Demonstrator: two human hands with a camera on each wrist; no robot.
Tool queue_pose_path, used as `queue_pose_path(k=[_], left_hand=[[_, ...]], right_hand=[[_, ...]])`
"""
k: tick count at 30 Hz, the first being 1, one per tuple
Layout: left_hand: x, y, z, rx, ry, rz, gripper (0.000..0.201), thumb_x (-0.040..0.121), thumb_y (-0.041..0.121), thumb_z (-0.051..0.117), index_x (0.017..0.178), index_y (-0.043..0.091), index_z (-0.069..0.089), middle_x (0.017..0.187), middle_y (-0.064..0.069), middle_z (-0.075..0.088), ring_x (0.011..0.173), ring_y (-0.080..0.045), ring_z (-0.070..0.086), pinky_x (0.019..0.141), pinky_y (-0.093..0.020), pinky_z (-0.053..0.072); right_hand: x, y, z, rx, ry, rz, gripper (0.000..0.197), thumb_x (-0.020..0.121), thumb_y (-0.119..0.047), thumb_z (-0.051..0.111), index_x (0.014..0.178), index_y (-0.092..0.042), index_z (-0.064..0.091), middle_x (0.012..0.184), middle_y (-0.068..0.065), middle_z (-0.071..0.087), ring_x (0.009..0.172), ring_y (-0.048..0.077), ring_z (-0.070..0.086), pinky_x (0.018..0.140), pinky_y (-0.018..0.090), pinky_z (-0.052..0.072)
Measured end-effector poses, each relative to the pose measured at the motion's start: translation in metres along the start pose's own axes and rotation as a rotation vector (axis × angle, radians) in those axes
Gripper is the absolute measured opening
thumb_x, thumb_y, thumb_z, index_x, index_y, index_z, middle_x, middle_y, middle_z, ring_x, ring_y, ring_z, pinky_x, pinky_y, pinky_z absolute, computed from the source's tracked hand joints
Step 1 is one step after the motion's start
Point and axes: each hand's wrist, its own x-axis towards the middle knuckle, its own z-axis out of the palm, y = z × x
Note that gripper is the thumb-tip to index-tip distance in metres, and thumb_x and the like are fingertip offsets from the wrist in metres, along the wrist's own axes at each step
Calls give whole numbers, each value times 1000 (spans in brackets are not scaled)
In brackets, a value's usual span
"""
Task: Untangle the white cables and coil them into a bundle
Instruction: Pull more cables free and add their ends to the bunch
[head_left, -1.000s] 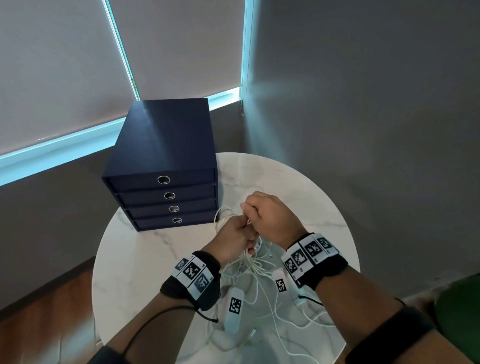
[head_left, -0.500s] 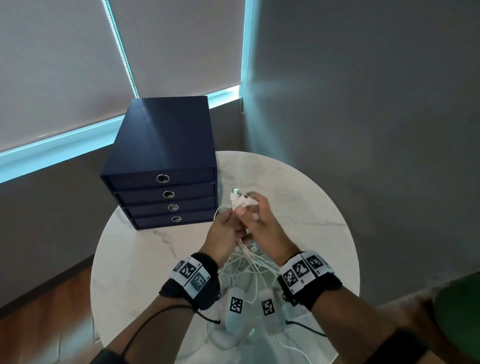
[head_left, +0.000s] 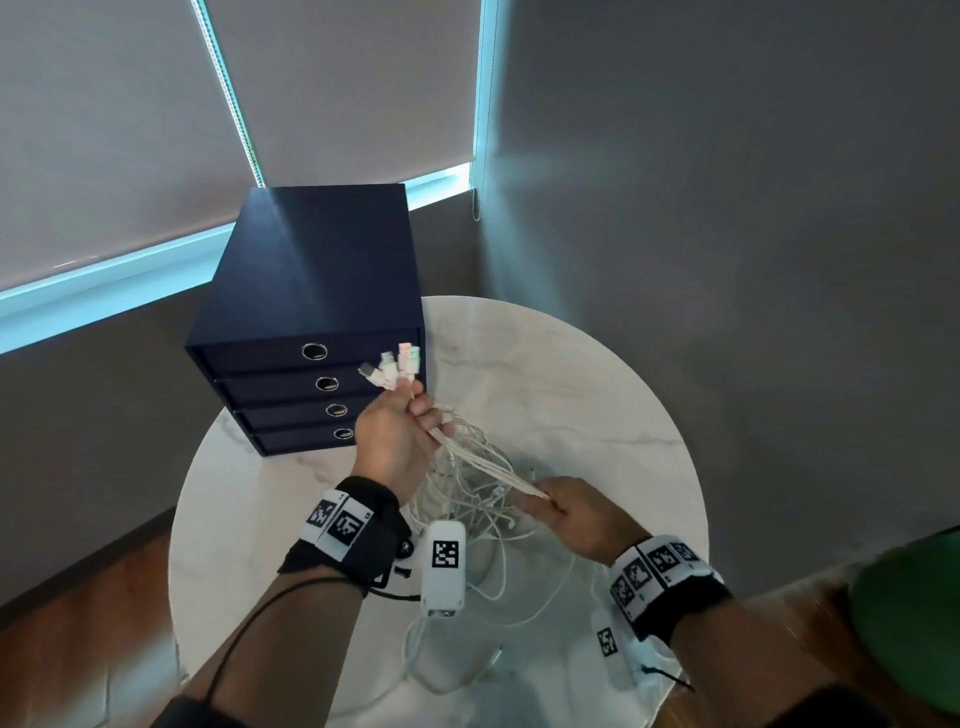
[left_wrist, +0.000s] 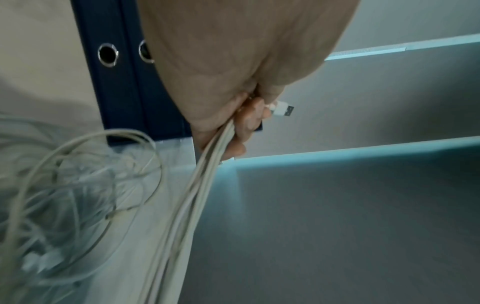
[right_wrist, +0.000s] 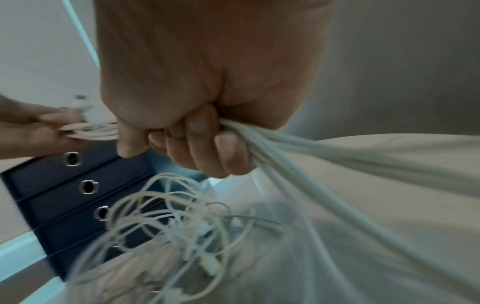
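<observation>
The hands have drawn apart: the left hand (head_left: 393, 436) clamps its grip near the cables' (head_left: 485, 457) plugs (head_left: 390, 365), the right hand (head_left: 574, 517) grips the strands lower, above the surface (head_left: 571, 374).

The cables (head_left: 483, 457) are white, a little cream where they bunch, and the plugs (head_left: 392, 366) at their ends are white with silver metal tips; one has a faint pink and green cast. The drawer box (head_left: 317, 291) at ten o'clock on the table is dark navy, each drawer front bearing a silver ring pull (head_left: 314, 351). The round table (head_left: 597, 395) is white marble with thin grey veins. Wrist bands (head_left: 358, 535) are black with white tags printed in black-and-white square codes. The blinds (head_left: 104, 130) are beige-grey, edged by bright cyan light. The wall (head_left: 727, 208) is grey. At four o'clock sits something green (head_left: 909, 613). The floor (head_left: 78, 623) is reddish-brown wood.
</observation>
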Motion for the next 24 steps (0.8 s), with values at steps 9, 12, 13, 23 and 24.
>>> queue_pose_path(k=[9,12,13,23,24], left_hand=[[0,32,-26,40,12,8,33,105,20,31,73,20,41,50,10,27,39,-6,22,37,-19,23],[-8,13,-14,174,-41,-31,33,104,19,31,73,20,41,52,10,27,41,-6,22,36,-20,24],[-10,8,-11,200,-54,-44,33,104,20,32,72,20,41,53,9,27,42,-7,22,38,-20,24],[-17,-9,-36,562,-14,-111,29,103,20,49,75,19,43,56,5,31,43,-10,27,42,-23,27],[-19,-12,-39,585,-10,-117,31,104,21,48,74,19,42,55,6,31,43,-9,27,42,-22,27]], right_hand=[[-52,111,-77,-270,118,487,24,98,-34,55,79,-23,65,81,2,65,94,29,65,71,28,40],[-52,127,-87,-435,240,603,31,97,-48,45,107,-29,69,110,3,71,104,31,64,84,36,49],[-52,129,-86,-448,255,634,35,98,-50,42,110,-30,68,113,4,70,106,32,63,87,39,50],[-43,121,-39,-428,-455,709,43,70,-36,81,105,-26,58,115,-2,65,105,24,64,82,31,50],[-35,115,-45,-393,-504,694,45,58,-34,85,95,-27,60,104,-3,67,95,24,67,74,33,53]])
